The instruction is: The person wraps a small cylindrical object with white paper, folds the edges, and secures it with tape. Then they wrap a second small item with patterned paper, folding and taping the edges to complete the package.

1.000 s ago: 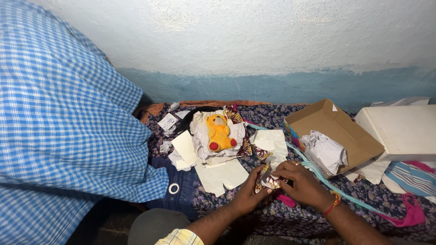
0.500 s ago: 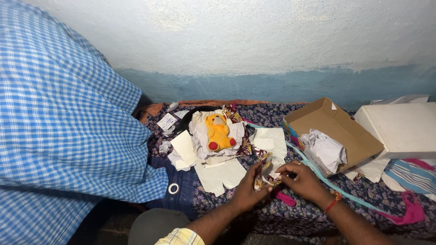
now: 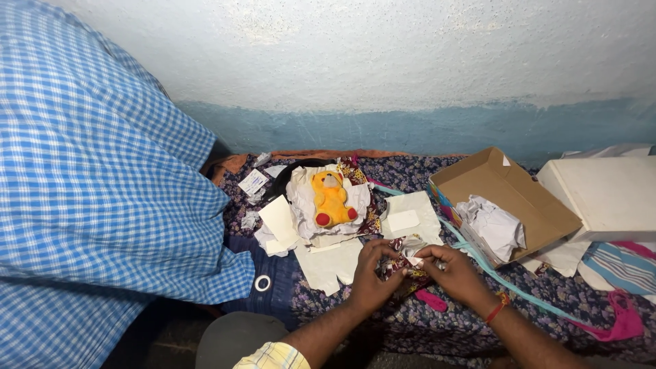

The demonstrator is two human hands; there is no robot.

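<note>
Floral bedding [image 3: 471, 321] along a white-and-blue wall [image 3: 383, 75] carries, beyond the hands, an open cardboard box [image 3: 509, 201] up-right and a yellow teddy [image 3: 330, 199] up-left, while left hand [image 3: 370, 277] and right hand [image 3: 456, 273] pinch a crumpled patterned wrapper [image 3: 408, 254] between them, equally near.
</note>
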